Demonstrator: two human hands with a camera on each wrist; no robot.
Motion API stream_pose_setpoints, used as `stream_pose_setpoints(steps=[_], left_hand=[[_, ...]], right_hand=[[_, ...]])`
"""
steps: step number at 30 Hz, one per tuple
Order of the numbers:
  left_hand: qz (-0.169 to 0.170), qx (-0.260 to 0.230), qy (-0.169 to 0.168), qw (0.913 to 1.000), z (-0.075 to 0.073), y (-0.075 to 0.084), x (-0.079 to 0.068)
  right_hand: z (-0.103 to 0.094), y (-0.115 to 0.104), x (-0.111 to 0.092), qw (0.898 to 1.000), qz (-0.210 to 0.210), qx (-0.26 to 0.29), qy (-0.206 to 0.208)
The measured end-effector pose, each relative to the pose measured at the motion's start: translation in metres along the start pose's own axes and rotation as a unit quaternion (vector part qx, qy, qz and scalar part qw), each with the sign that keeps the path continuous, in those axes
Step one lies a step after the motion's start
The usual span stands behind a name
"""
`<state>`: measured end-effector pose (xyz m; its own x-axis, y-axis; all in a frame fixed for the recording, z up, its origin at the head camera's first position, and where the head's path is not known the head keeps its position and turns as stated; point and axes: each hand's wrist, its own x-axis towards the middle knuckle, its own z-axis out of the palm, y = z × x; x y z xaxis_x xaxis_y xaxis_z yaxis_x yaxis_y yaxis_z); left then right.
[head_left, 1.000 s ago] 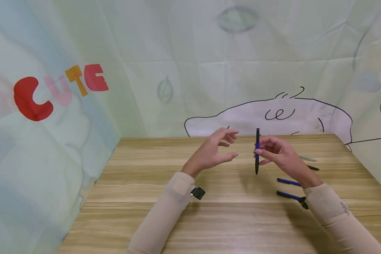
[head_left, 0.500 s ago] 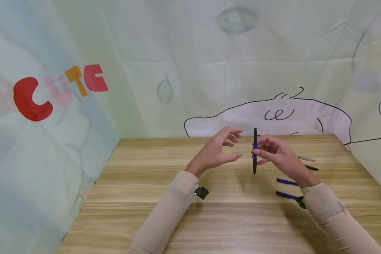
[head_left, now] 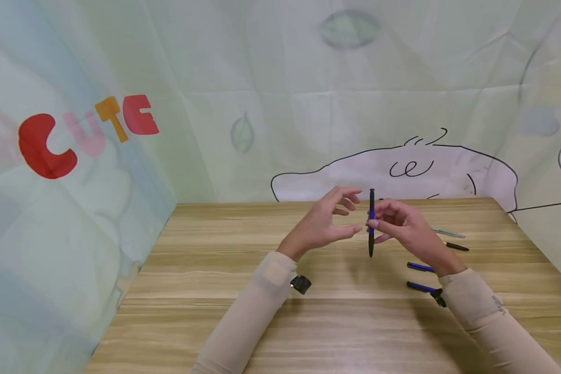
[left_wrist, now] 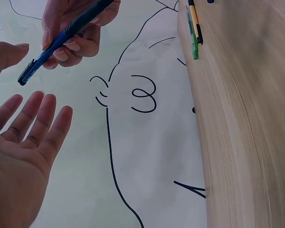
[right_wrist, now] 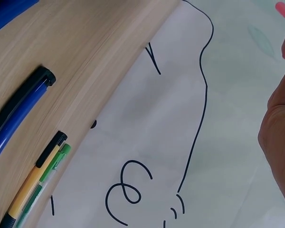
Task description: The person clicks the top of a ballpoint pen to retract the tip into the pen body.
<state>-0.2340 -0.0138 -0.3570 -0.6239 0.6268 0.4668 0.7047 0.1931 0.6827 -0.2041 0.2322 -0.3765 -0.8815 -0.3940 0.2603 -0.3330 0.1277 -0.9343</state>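
Note:
In the head view my right hand (head_left: 404, 223) pinches a blue and black pen (head_left: 372, 205) between thumb and fingers. The pen stands upright above the table, its dark tapered end down. My left hand (head_left: 322, 221) is held out just left of it, thumb and fingers spread apart with nothing between them. From the left wrist, the pen (left_wrist: 66, 35) appears slanted, and its clip end reaches toward the gap between my left thumb and fingers (left_wrist: 35, 116). In the right wrist view only part of a hand (right_wrist: 280, 123) shows at the right edge.
On the right of the wooden table (head_left: 205, 311) lie a green pen (head_left: 451, 234), a yellow and black pen (head_left: 457, 246) and two blue pens, one nearer (head_left: 419, 286) and one farther (head_left: 419, 267). A printed cloth (head_left: 238, 78) hangs behind the table.
My right hand has shifted slightly left with the pen, while my left hand has moved slightly right. The gap between the left fingers and the pen is smaller.

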Motion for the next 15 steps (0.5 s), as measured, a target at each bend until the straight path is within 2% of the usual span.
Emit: stream_pose_setpoints(steps=[7, 15], left_hand=[[0.012, -0.014, 0.003, 0.9998, 0.0034, -0.0002, 0.0022], [0.015, -0.009, 0.006, 0.9998, 0.0072, 0.0007, 0.0044]], right_hand=[[0.0014, 0.0012, 0.0011, 1.0, -0.002, 0.006, -0.003], [0.0042, 0.0007, 0.0023, 1.0, 0.004, 0.014, -0.006]])
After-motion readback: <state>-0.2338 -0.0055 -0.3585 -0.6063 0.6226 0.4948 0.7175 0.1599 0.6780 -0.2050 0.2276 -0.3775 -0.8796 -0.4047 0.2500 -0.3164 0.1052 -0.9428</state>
